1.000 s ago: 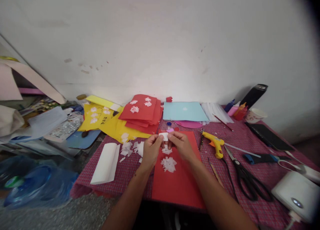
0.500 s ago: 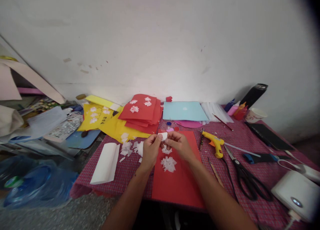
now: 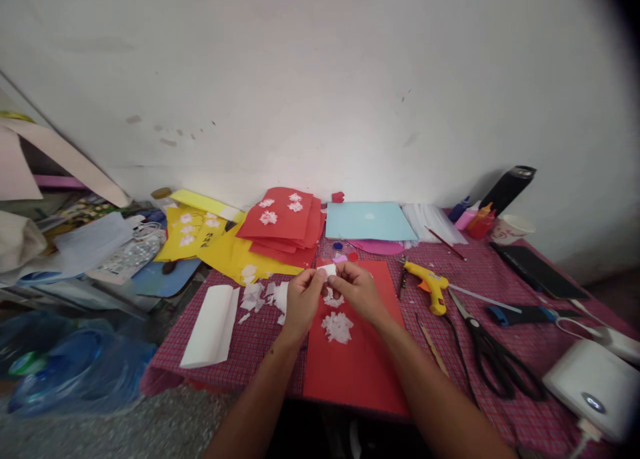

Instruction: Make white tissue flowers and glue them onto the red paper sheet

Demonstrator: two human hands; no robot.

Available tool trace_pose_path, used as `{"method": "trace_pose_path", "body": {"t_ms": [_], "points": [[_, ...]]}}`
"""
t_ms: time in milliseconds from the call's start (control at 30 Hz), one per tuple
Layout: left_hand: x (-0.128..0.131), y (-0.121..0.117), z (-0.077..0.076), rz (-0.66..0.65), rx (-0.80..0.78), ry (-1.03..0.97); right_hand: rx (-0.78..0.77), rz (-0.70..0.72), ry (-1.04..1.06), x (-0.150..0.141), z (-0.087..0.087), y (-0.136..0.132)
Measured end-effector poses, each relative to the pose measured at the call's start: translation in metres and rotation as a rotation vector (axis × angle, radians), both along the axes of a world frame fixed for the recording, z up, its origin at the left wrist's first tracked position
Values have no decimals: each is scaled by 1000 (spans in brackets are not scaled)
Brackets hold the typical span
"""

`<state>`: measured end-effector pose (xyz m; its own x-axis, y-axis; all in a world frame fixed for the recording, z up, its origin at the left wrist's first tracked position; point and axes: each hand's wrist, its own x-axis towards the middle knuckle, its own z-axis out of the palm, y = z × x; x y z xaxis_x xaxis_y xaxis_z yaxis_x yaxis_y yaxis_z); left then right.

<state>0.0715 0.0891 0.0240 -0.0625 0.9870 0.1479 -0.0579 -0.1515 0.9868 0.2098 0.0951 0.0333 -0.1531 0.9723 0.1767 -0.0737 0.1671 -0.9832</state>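
Note:
Between my fingertips is a small piece of white paper [image 3: 329, 270], pinched from both sides. My left hand [image 3: 303, 299] is closed on its left edge, and my right hand [image 3: 361, 290] grips the right, thumbs close together. Both hands hover over the upper part of a red sheet [image 3: 353, 372]. On that sheet lies a cluster of torn white paper [image 3: 337, 328], shaped like a flower; a second white cluster [image 3: 333, 299] is partly covered by my hands. Left of my left hand are torn white scraps [image 3: 253, 297] and a folded white sheet [image 3: 211, 326].
Red sheets with white flowers [image 3: 280, 216] are stacked at the back, beside a light blue sheet [image 3: 369, 221]. To the right lie a yellow glue gun [image 3: 430, 284], black scissors [image 3: 493, 356], a tablet-like black device [image 3: 537, 270] and a white box [image 3: 593, 386]. A black flask [image 3: 507, 192] leans near paint bottles.
My fingers have drawn closer together around the white paper, and the right fingertips have shifted slightly left. Everything on the table stays where it was.

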Motion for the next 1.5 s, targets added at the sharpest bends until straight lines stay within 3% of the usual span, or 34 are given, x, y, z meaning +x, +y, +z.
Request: {"method": "trace_pose_path", "body": {"t_ms": [333,533,733,1167,1500], "points": [[0,0,-1,-15,-19,-41,-30,10,36,1,3,0],[-3,-2,-5,106,106,-125,-92,24,100,5,-3,2],[-7,-5,-5,-15,258,59,-118,67,133,8,-8,6],[-3,-3,-5,94,351,204,-136,119,204,10,-9,5],[-3,-3,-6,115,405,309,-107,3,188,7,-7,6]]}}
